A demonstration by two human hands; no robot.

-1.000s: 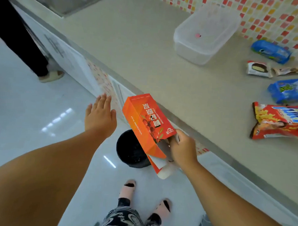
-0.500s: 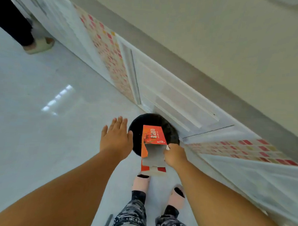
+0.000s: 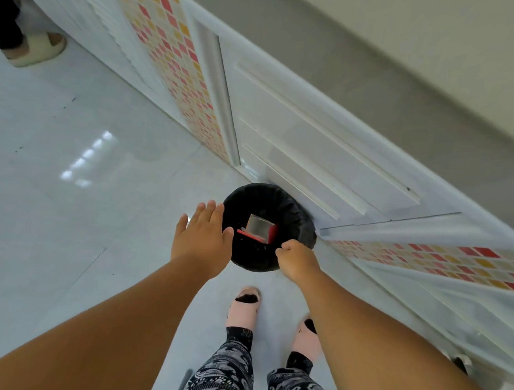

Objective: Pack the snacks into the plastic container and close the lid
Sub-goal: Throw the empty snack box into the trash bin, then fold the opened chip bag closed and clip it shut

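**Box binned; snacks + container out of frame, up on counter**

L→R. L hand (image 3: 202,241): flat, fingers straight and spread, holds nothing, hovers at left rim of bin (image 3: 303,223). Orange box (image 3: 258,231) lies inside bin, open end up, between both hands. R hand (image 3: 295,260): fingers curled, nothing visibly held, at bin's near-right rim. Countertop (image 3: 433,40) runs upper right. Judgement: next reach goes up-right, R hand nearer.
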